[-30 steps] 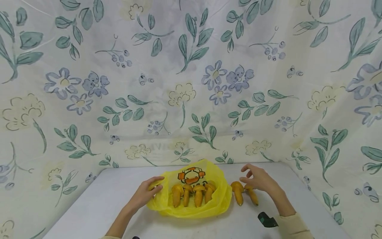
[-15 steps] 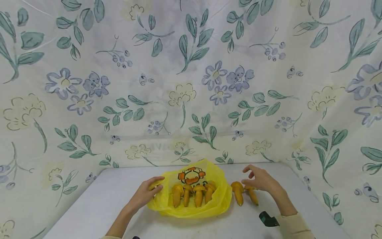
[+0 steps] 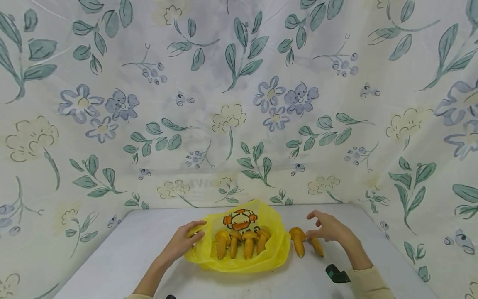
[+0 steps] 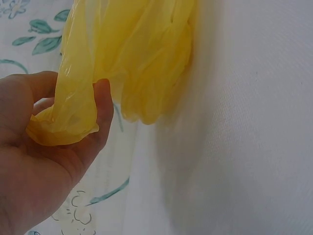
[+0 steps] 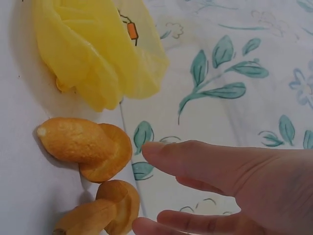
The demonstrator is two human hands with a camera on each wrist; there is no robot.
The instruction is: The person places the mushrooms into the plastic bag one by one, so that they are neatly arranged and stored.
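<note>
A yellow translucent plastic bag lies on the table with its mouth spread, an orange and black cartoon print inside. Several orange-brown mushrooms lie side by side in it. My left hand holds the bag's left edge, folded film lying between thumb and fingers. To the right of the bag lie two more mushrooms: a nearer one and an outer one. Over the outer one's cap is my right hand, thumb and fingers apart. In the right wrist view, its fingertips come right to that cap.
A dark green and black object is by the right sleeve. A small dark thing shows at the bottom edge. The white table ends against a floral curtain at the back and sides.
My right hand has shifted slightly right, from between the two loose mushrooms to over the outer one's cap. The left hand and bag stay as they were.
</note>
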